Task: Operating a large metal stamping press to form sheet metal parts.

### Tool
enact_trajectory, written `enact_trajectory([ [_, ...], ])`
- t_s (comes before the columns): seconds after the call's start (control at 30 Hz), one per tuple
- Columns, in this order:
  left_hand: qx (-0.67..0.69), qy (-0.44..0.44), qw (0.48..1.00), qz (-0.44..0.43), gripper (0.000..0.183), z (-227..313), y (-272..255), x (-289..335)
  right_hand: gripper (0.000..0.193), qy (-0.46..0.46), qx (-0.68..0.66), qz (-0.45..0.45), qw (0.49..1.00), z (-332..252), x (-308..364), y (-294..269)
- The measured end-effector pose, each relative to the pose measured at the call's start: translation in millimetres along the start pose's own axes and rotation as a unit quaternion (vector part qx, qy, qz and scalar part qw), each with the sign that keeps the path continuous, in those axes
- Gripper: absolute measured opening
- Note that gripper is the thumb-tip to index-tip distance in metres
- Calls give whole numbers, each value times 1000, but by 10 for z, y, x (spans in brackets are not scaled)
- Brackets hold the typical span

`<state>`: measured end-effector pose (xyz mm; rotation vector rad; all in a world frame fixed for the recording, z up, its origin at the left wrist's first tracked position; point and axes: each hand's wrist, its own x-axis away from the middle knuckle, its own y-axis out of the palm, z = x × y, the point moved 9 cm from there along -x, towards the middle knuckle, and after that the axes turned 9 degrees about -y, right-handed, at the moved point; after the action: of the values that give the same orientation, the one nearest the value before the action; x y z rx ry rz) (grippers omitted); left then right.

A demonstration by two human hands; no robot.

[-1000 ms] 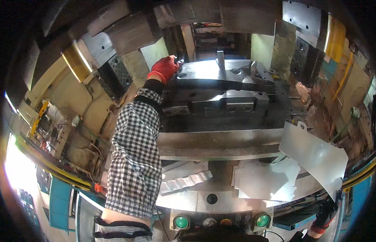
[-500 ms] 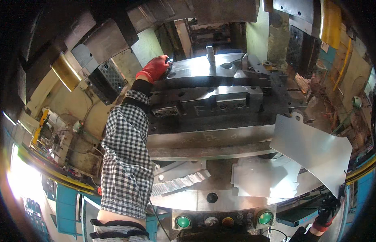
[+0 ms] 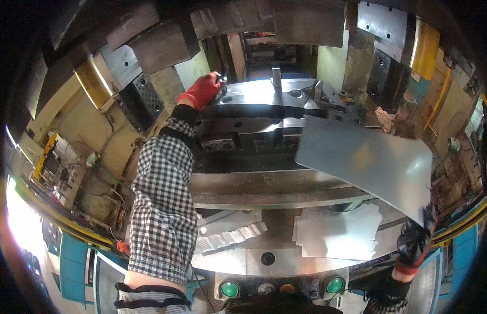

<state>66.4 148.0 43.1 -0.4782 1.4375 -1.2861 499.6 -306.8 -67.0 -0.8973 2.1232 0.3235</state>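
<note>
On the left, the checked sleeve (image 3: pixel 162 204) is crossing in front of the lower die (image 3: pixel 254 93), where a sideways sweep could be catching cloth on a corner. The red-gloved left hand (image 3: pixel 201 90) is reaching to the die's far left end, fingers bending beside a small bright piece; whether that grip is clenching it, I cannot tell. The dark upper block (image 3: pixel 309 23) is hanging overhead, and if it came down now it could be trapping those fingers.

Between sleeve and sheet, a gap is giving some sideways room, though the upright post (image 3: pixel 276 78) is standing farther back as a possible snag.

Right of centre, the flat metal sheet (image 3: pixel 366 162) is slanting over the die's front right; I cannot tell whether they are touching. Below its lower edge, the stacked plates (image 3: pixel 340 233) are lying on the metal ledge (image 3: pixel 228 260), so a dip could be nudging them.

At far right, the black-gloved right hand (image 3: pixel 415 240) is grasping the sheet by its near corner. One-ended support could be letting it twist or slip, its thin edge cutting the glove. The yellow rail (image 3: pixel 459 224) is appearing near, seemingly limiting outward swing.
</note>
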Motion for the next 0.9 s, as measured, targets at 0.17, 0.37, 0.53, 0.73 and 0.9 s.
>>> enact_trajectory([
  [0.17, 283, -16, 950, 127, 39, 387, -731, 758, 37, 57, -312, -67, 946, -21, -476, 1094],
  [0.37, 22, 205, 964, 170, 55, 1167, -971, 1446, 29, 231, -558, -59, 795, -79, -1017, 2614],
  [0.53, -56, 153, 977, 138, 35, 607, -595, 935, 27, 120, -325, -139, 928, 144, -1286, 3209],
  [0.73, -101, 153, 970, 161, 36, 650, -437, 1084, 24, 273, -478, -33, 834, 725, -1179, 3406],
  [0.9, -103, 133, 977, 132, 39, 858, -332, 966, 26, 219, -435, -35, 873, 1377, -1381, 3415],
])
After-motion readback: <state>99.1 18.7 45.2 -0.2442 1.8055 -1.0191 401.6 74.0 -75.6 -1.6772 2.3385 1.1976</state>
